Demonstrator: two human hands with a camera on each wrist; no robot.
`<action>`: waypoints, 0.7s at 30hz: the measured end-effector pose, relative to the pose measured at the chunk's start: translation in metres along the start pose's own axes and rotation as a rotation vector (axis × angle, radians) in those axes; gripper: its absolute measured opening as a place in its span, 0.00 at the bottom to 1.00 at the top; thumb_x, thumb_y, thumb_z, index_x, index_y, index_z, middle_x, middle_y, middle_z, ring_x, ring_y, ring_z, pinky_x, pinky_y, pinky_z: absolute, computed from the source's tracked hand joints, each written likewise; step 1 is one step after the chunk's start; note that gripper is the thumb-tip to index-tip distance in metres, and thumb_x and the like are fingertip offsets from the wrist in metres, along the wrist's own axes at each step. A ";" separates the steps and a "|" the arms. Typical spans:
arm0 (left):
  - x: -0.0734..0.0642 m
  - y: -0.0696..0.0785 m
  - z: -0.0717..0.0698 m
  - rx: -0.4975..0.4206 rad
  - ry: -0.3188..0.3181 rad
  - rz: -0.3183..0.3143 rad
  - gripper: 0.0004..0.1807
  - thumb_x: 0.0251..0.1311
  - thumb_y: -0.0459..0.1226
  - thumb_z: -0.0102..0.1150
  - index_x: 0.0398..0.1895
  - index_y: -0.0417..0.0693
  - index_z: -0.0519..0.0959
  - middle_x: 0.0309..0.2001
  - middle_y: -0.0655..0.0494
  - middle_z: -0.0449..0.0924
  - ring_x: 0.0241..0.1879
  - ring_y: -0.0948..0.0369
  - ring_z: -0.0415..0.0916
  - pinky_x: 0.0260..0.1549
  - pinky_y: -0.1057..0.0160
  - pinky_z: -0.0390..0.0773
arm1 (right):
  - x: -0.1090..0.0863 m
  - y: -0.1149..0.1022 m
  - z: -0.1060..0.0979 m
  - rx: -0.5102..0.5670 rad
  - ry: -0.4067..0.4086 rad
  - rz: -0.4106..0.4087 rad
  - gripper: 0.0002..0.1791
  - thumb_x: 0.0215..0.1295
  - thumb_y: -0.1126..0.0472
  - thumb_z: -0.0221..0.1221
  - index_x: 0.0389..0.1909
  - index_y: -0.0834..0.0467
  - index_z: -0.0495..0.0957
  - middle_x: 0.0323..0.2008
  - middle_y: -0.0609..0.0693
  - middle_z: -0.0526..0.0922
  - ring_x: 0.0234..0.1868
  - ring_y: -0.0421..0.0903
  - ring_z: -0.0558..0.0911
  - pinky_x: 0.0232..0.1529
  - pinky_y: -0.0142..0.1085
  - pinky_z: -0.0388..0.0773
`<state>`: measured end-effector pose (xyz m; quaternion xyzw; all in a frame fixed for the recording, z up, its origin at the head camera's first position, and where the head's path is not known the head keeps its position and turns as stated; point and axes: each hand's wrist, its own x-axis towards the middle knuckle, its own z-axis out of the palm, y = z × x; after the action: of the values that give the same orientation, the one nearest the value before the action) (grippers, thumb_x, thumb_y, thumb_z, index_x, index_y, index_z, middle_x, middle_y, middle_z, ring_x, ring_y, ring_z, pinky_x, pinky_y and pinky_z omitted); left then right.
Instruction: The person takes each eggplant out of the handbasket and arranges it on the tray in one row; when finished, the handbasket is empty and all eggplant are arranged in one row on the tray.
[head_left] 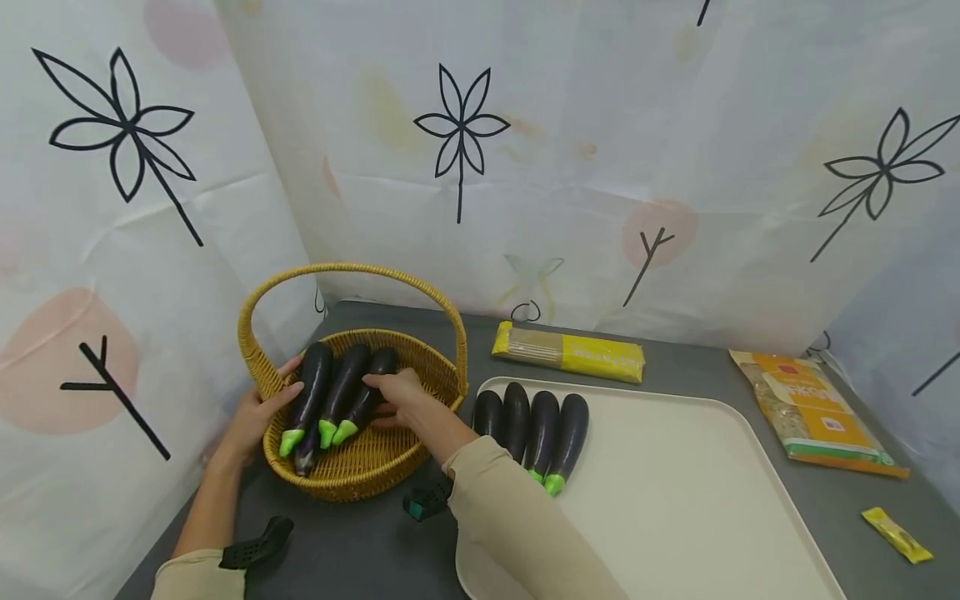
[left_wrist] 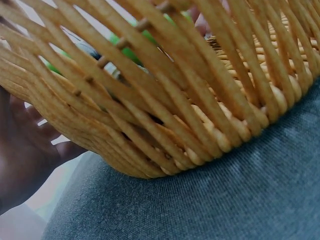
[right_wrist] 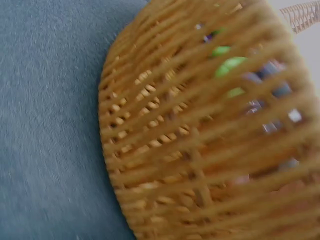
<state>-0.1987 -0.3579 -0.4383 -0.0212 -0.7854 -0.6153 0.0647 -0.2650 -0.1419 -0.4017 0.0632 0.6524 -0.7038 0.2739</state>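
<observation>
A wicker basket [head_left: 352, 492] with a tall handle stands at the left of the table, with several eggplants [head_left: 309, 392] lying side by side inside. My left hand [head_left: 251, 421] rests against the basket's left wall, one fingertip over the rim beside the leftmost eggplant. In the left wrist view, that hand [left_wrist: 30, 145] lies outside the weave with its fingers spread. My right hand [head_left: 405, 400] reaches inside and holds the rightmost basket eggplant [head_left: 375, 383] by its side; part of its grip is hidden. In the right wrist view, the blurred basket wall [right_wrist: 200, 140] covers most of that hand.
Several more eggplants [head_left: 573, 429] lie on a cream tray [head_left: 675, 500] at the right. Behind it is a yellow noodle packet [head_left: 570, 352]. An orange food bag [head_left: 821, 412] and a small yellow sachet [head_left: 896, 533] lie farther right. Patterned cloth [head_left: 570, 167] hangs behind the table.
</observation>
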 end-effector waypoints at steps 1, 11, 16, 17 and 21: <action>0.000 0.000 0.000 0.001 0.000 0.000 0.31 0.72 0.40 0.47 0.75 0.47 0.51 0.71 0.36 0.47 0.63 0.61 0.57 0.46 0.77 0.63 | -0.001 -0.002 -0.002 0.008 -0.005 -0.007 0.32 0.63 0.61 0.62 0.64 0.64 0.61 0.41 0.60 0.78 0.43 0.60 0.81 0.43 0.53 0.76; 0.000 0.001 -0.001 0.009 -0.004 0.018 0.31 0.72 0.41 0.47 0.74 0.46 0.53 0.73 0.49 0.49 0.70 0.46 0.42 0.48 0.78 0.58 | -0.014 -0.020 -0.019 -0.040 -0.051 -0.052 0.35 0.64 0.58 0.63 0.67 0.59 0.59 0.42 0.58 0.77 0.43 0.57 0.81 0.43 0.51 0.77; 0.000 0.000 -0.002 0.004 -0.005 0.022 0.31 0.72 0.41 0.47 0.74 0.47 0.54 0.73 0.49 0.50 0.70 0.46 0.43 0.48 0.78 0.59 | -0.026 -0.029 -0.026 -0.068 -0.139 -0.083 0.35 0.64 0.57 0.62 0.68 0.59 0.59 0.43 0.57 0.77 0.44 0.57 0.80 0.43 0.50 0.77; 0.000 0.000 -0.002 0.000 -0.006 0.026 0.31 0.72 0.41 0.47 0.74 0.47 0.54 0.73 0.49 0.50 0.70 0.47 0.43 0.48 0.78 0.59 | -0.029 -0.030 -0.028 -0.067 -0.162 -0.089 0.35 0.65 0.57 0.62 0.68 0.59 0.59 0.43 0.57 0.77 0.44 0.57 0.80 0.43 0.50 0.77; 0.000 -0.001 -0.002 -0.002 -0.002 0.024 0.31 0.72 0.42 0.48 0.74 0.47 0.55 0.73 0.49 0.51 0.69 0.52 0.48 0.48 0.78 0.60 | -0.040 -0.034 -0.036 -0.050 -0.264 -0.097 0.34 0.66 0.58 0.60 0.69 0.59 0.58 0.46 0.58 0.76 0.46 0.58 0.79 0.41 0.49 0.78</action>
<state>-0.1991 -0.3603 -0.4392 -0.0312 -0.7845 -0.6153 0.0712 -0.2566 -0.0951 -0.3591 -0.0682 0.6304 -0.7019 0.3245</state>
